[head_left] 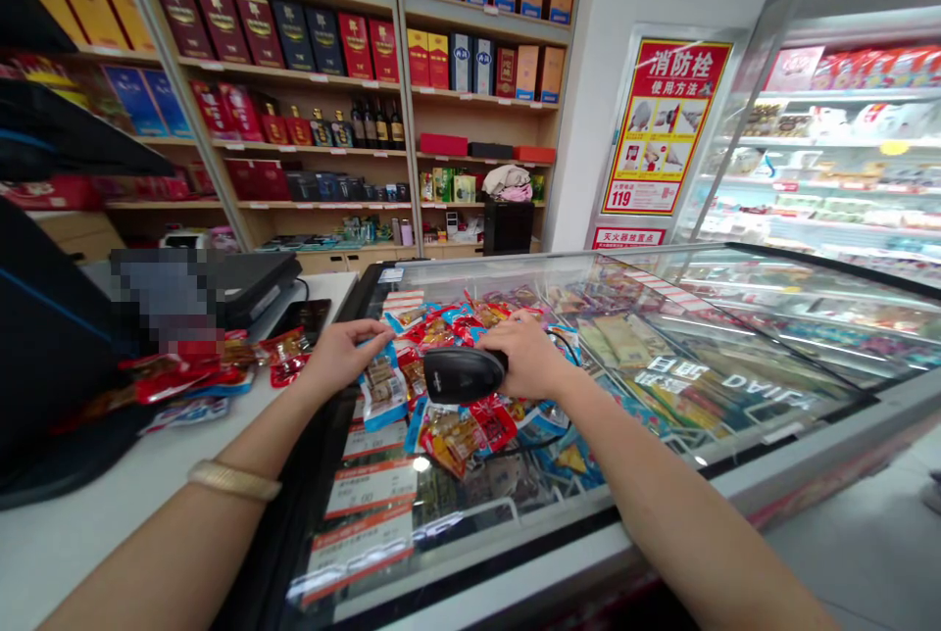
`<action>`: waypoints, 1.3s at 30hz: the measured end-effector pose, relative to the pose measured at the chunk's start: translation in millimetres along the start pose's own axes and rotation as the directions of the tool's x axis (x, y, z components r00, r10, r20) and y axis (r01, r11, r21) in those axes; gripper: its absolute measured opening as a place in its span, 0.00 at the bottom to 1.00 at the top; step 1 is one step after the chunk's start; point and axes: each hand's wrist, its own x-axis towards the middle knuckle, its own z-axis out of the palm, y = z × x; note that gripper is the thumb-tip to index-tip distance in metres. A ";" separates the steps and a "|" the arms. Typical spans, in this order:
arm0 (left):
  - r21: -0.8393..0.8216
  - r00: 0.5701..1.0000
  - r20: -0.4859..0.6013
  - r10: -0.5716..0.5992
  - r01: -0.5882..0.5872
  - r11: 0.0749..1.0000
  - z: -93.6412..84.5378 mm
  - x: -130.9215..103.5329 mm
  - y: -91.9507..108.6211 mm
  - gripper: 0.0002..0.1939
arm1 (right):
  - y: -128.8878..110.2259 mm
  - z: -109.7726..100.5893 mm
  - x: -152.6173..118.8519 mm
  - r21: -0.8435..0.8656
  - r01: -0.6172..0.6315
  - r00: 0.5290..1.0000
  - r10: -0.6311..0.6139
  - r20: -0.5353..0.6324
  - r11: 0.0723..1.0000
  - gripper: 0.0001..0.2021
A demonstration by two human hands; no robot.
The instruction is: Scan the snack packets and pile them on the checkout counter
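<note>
My right hand (525, 355) is wrapped round the grip of a black handheld barcode scanner (463, 374), its head pointing left over a pile of small snack packets (460, 435) in red and blue wrapping. At the left edge of the pile, my left hand (349, 352) has thumb and fingers closed at the top of a blue-and-white snack packet (383, 394) with brown food showing through. Beneath the pile lies the glass top of a chest freezer (470, 513). A black cable from the scanner runs partly hidden among the packets.
More snack packets (183, 371) lie on the white counter (183, 464) to the left, beside a black phone-like object (303, 317) and a dark monitor (59, 317). Shelves of boxed bottles (294, 33) stand behind. A lit open refrigerator (845, 141) stands at the right.
</note>
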 end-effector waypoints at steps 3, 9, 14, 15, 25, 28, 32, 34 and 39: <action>0.000 1.000 0.000 -0.006 0.006 1.000 0.8 0.1 -1.1 0.31 | -1.2 -0.9 0.4 -0.006 -0.004 1.000 0.004 0.023 1.000 0.12; 0.002 1.000 0.000 -0.028 0.028 1.000 1.4 -2.0 3.0 0.32 | -2.9 -1.5 1.1 -0.026 -0.010 0.999 0.011 0.048 1.000 0.12; -0.006 1.000 0.000 -0.030 0.030 1.000 0.7 -2.9 6.3 0.30 | -3.2 -0.8 1.2 -0.034 -0.004 0.999 0.005 0.045 0.999 0.12; -0.007 1.000 0.001 -0.030 0.030 1.000 0.4 -3.0 6.5 0.30 | -3.1 -0.4 1.2 -0.036 -0.005 0.999 0.007 0.044 0.999 0.12; -0.034 1.000 -0.006 -0.021 0.021 0.999 1.5 -2.5 3.1 0.28 | -2.7 0.2 2.2 -0.046 -0.008 0.998 0.010 0.058 0.999 0.13; -0.018 1.000 0.003 -0.003 0.003 1.000 2.3 -2.0 1.5 0.27 | -1.6 1.7 1.7 -0.025 -0.003 0.999 0.004 0.043 1.000 0.13; 0.018 0.998 -0.056 0.022 -0.021 1.000 1.0 1.5 -4.0 0.22 | 3.9 6.3 0.4 -0.011 -0.021 1.000 0.021 -0.024 1.000 0.13; 0.068 0.976 -0.215 0.044 -0.030 0.997 -4.3 5.1 -7.9 0.17 | 8.4 8.4 -0.1 -0.009 -0.051 0.996 0.050 -0.076 0.999 0.15; 0.200 0.770 -0.638 0.000 0.166 0.966 -37.8 8.2 -10.6 0.13 | 19.7 9.8 -0.2 -0.004 -0.146 0.974 0.143 -0.176 0.989 0.15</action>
